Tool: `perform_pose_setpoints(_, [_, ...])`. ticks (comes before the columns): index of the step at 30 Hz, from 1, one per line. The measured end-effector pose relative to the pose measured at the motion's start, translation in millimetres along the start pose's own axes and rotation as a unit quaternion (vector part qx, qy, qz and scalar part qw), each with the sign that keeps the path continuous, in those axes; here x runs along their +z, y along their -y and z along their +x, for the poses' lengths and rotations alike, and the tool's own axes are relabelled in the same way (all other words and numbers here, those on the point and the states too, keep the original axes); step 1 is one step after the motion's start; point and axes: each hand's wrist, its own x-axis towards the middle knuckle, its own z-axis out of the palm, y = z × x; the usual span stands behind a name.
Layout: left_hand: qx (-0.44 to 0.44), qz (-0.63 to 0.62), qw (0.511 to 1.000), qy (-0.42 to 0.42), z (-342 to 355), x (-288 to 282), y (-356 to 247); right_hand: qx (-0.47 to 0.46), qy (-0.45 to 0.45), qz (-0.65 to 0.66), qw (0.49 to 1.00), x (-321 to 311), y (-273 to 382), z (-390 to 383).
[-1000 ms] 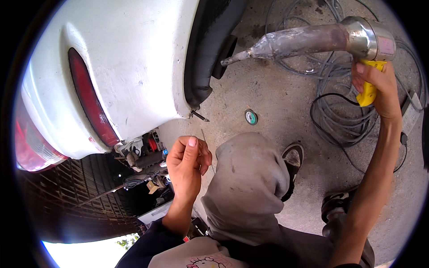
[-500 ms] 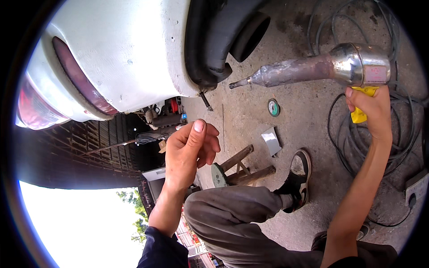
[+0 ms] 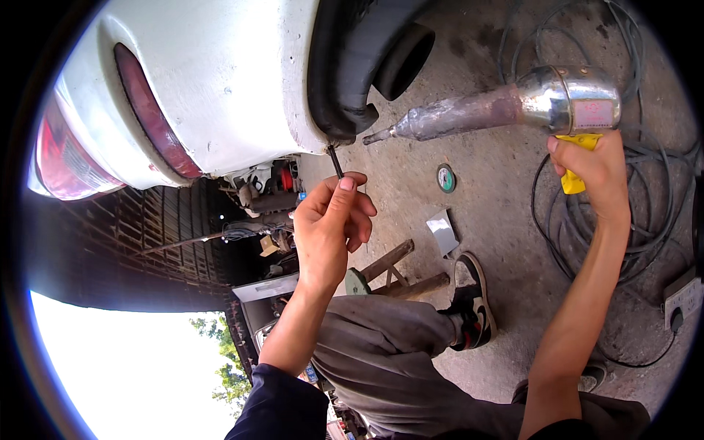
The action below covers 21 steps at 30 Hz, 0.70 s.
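Note:
My right hand is wrapped round the yellow handle of a metal hot-air gun. The gun's narrow nozzle points left, close to the black lower trim of a white car bumper. A thin black rod sticks out from the corner of the bumper. My left hand pinches its free end between thumb and forefinger, the other fingers loosely curled. The nozzle tip stands a little to the right of the rod, apart from it.
On the concrete floor lie a round green-centred disc, a bent grey sheet and coiled dark cables. A power strip sits at the far right. A small wooden stool stands by my leg.
My left hand has moved up and right and taken hold of the black rod's end. The hot-air gun has shifted slightly left, its nozzle nearer the bumper.

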Motion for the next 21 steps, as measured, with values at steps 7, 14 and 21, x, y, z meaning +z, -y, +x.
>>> perform_pose_setpoints(7, [-0.09, -0.419, 0.902, 0.047, 0.1, -19.1, 26.1, -0.035, 0.0, -0.023, 0.999, 14.3, 3.2, -3.7])
perform_pose_setpoints(14, [0.085, -0.034, 0.995, -0.029, -0.2, -15.6, 34.3, -0.046, -0.012, -0.043, 0.998, 11.7, 10.6, -22.3])
perform_pose_setpoints(21, [0.16, 0.098, 0.982, -0.012, 7.8, -20.5, 41.7, -0.063, -0.015, -0.077, 0.995, 32.9, 6.2, -19.0])
